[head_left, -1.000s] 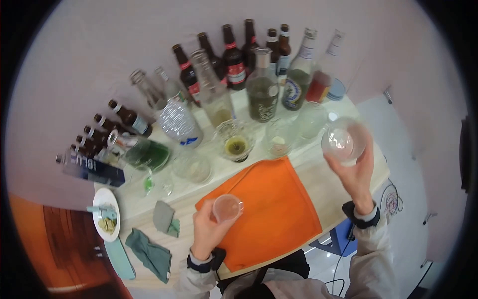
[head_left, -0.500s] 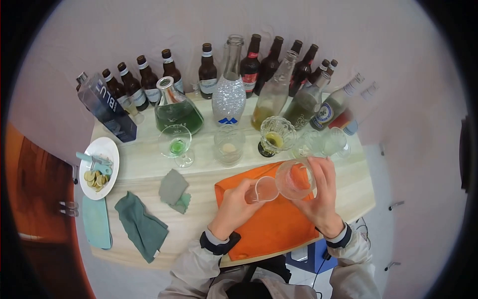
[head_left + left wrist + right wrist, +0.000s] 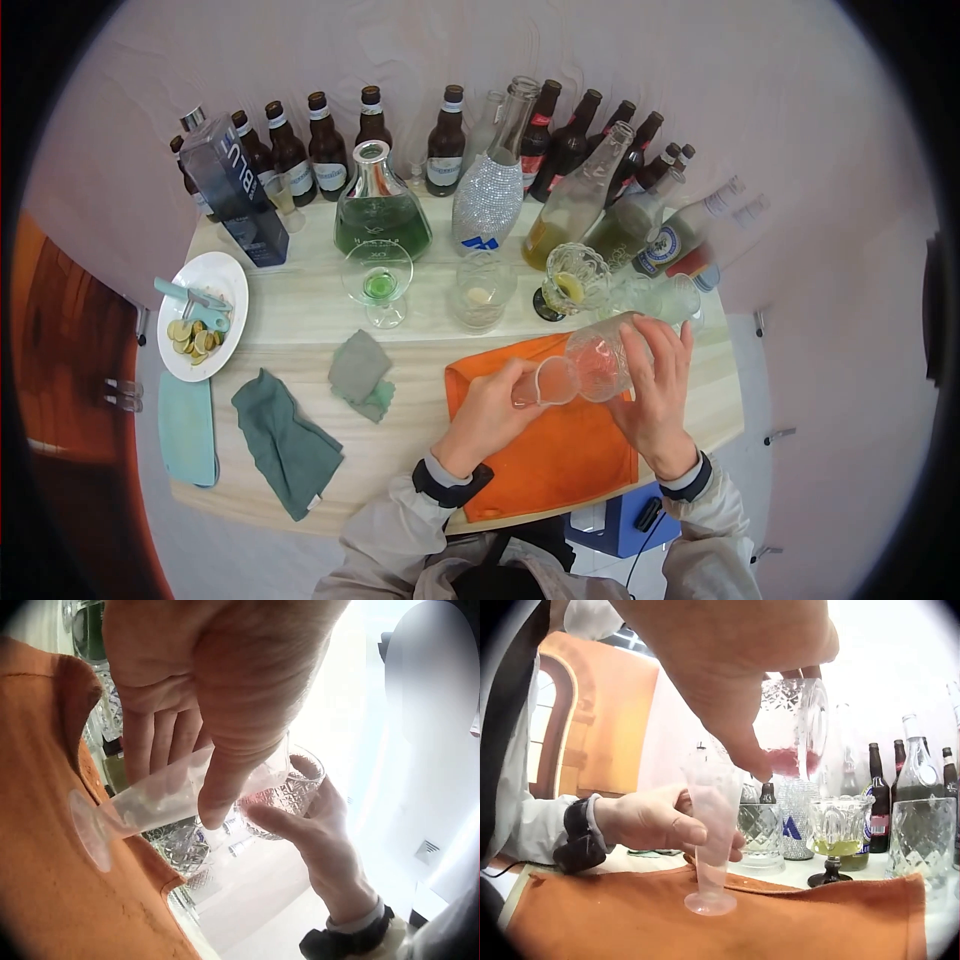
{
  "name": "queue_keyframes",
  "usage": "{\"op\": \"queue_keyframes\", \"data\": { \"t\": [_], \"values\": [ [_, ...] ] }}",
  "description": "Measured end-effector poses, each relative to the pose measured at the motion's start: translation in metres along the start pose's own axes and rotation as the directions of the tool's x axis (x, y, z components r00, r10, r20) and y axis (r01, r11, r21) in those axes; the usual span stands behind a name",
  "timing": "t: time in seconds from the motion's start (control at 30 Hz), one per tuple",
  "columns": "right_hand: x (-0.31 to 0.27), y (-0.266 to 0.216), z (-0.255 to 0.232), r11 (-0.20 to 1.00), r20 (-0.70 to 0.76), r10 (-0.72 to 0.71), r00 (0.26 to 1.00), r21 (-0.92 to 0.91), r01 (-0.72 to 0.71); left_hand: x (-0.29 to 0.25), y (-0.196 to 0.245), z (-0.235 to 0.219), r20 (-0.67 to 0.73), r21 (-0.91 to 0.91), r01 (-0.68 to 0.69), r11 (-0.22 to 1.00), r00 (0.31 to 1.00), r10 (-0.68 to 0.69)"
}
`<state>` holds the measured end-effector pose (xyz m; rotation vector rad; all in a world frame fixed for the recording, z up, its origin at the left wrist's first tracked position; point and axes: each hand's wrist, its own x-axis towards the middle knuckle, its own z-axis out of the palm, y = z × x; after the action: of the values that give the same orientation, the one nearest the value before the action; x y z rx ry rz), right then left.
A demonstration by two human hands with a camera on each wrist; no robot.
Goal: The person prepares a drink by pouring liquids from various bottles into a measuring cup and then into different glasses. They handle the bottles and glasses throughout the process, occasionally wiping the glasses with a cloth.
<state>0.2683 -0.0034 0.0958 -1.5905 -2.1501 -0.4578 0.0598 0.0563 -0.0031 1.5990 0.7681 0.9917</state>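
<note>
My left hand (image 3: 490, 415) grips a clear footed measuring cup (image 3: 711, 840), fingers and thumb around its side, its foot just over or on the orange cloth (image 3: 622, 915). In my right hand (image 3: 655, 395) is a cut-glass tumbler (image 3: 600, 365), tilted toward the cup, its rim at the cup's mouth. Pink liquid (image 3: 791, 761) lies inside the tumbler in the right wrist view. Whether any is flowing, I cannot tell. The left wrist view shows the measuring cup (image 3: 157, 799) below my left thumb and the tumbler (image 3: 285, 799) beyond.
Behind stand a footed glass with yellow-green liquid (image 3: 575, 280), another tumbler (image 3: 481, 292), a stemmed glass (image 3: 380, 285), a green decanter (image 3: 382, 220) and several bottles. At left are a plate of lime pieces (image 3: 235, 340), a green cloth (image 3: 285, 445) and a grey cloth (image 3: 360, 367).
My hands have come together over the orange cloth, bringing the tumbler from the right to the measuring cup and tilting it. The head view has shifted.
</note>
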Motion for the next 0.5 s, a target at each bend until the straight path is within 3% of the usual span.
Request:
{"op": "queue_keyframes", "data": {
  "t": [0.5],
  "values": [
    [0.0086, -0.0069, -0.0084, 0.984, 0.030, -0.093, 0.995, -0.152, 0.097, -0.0008, -0.0081, 0.0042, -0.021, -0.011, -0.018, 1.000, 1.000, 0.018]
  ]
}}
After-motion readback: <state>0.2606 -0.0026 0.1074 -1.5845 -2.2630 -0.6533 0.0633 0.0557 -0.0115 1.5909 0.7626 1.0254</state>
